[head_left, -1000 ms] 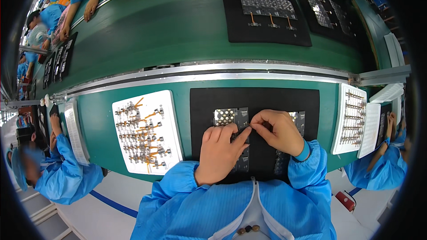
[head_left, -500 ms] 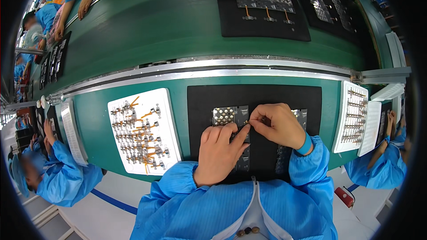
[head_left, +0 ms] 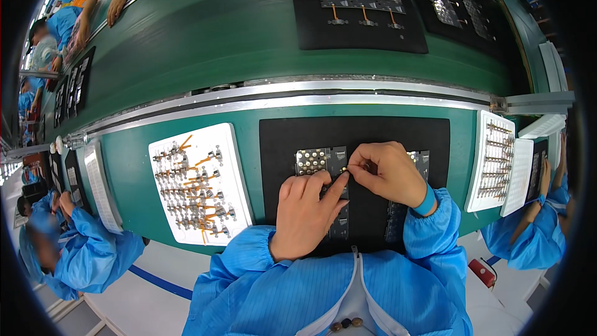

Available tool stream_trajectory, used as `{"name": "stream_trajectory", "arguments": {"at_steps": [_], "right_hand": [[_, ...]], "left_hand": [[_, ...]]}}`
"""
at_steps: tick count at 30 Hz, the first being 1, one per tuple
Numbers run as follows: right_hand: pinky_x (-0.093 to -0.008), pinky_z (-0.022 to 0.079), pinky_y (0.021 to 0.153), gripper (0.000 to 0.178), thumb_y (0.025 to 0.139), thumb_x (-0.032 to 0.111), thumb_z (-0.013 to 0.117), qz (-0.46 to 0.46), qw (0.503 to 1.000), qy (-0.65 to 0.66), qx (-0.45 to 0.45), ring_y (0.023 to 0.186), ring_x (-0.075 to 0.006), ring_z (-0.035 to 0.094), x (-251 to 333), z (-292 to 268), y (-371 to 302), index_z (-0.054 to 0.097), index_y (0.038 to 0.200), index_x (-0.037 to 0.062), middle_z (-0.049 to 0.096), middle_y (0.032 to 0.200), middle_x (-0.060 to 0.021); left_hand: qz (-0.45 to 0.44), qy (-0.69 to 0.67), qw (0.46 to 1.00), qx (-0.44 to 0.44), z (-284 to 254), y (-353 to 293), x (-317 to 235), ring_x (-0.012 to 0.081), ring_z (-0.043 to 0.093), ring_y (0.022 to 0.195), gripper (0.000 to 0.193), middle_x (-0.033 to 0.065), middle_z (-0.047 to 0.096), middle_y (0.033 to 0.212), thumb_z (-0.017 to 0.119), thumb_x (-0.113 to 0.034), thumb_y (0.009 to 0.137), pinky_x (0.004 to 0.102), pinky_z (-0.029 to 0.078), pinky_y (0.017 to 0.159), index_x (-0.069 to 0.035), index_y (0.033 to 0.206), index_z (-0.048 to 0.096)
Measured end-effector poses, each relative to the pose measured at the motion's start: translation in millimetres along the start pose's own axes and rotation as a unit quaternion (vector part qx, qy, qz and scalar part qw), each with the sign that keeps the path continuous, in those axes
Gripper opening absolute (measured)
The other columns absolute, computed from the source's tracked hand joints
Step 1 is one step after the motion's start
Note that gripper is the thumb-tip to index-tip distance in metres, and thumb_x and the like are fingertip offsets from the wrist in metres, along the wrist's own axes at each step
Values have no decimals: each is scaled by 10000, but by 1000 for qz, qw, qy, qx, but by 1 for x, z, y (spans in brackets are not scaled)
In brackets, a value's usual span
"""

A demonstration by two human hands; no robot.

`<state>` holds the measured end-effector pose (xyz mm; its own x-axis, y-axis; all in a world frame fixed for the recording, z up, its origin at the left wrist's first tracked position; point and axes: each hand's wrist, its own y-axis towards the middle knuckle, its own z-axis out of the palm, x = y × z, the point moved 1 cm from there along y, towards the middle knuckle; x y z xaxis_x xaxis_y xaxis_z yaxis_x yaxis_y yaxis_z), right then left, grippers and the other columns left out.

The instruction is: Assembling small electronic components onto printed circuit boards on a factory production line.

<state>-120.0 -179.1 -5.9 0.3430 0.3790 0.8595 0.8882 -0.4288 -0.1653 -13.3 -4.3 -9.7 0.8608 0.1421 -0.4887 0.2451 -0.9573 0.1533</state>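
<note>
My left hand (head_left: pixel 308 214) lies over a dark circuit board (head_left: pixel 313 154) with round metal contacts. Its fingers are spread, and the index fingertip presses at the board's right part. Close against that fingertip, my right hand (head_left: pixel 390 174) has thumb and index finger pinched together. Whatever sits in the pinch is too small and covered to make out. A second circuit board (head_left: pixel 420 159) shows partly beyond my right hand, mostly hidden by it. Both boards rest on a black mat (head_left: pixel 283 137) in front of me.
Left of the mat, a white tray (head_left: pixel 239 168) carries rows of small metal parts with orange ribbon strips. Another white parts tray (head_left: pixel 476 180) stands right. Past a metal rail (head_left: pixel 280 102), a green belt (head_left: pixel 205 31) bears black mats (head_left: pixel 367 38) with boards. Co-workers sit on both sides.
My hands keep almost the same pose and place. The mats on the green belt have shifted slightly left. The co-worker on the left has leaned and brought their hands together.
</note>
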Motion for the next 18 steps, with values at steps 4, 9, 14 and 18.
{"name": "stream_trajectory", "arguments": {"at_steps": [4,9,14,18], "right_hand": [[-373,523,588,53,793,56,688,-7,1000,5,-5,625,-322,684,-1,0,0,670,808,8,664,674,-146],[-375,513,579,54,792,53,688,-6,1000,5,0,614,-320,675,0,-1,0,661,800,6,654,665,-143],[-376,505,570,57,793,54,687,-3,1000,6,1,608,-320,670,1,-1,1,657,797,6,653,664,-144],[-346,494,559,73,820,53,696,-11,1000,-9,-2,589,-260,651,0,0,-1,665,817,-13,645,660,-135]], "left_hand": [[-2,-3,1000,-2,1,-1,1,246,513,948,494,36,539,1084,783,-250,807,397,397,871,-149,1279,677],[-15,-6,1000,-18,3,-1,0,249,515,957,511,39,541,1094,789,-259,798,398,400,885,-138,1281,673],[-4,33,999,-6,5,0,-1,252,512,969,573,40,533,1115,794,-287,787,406,403,902,-134,1321,653],[4,66,998,3,9,-2,-2,250,507,971,615,46,526,1132,794,-317,783,409,410,912,-146,1352,635]]}}
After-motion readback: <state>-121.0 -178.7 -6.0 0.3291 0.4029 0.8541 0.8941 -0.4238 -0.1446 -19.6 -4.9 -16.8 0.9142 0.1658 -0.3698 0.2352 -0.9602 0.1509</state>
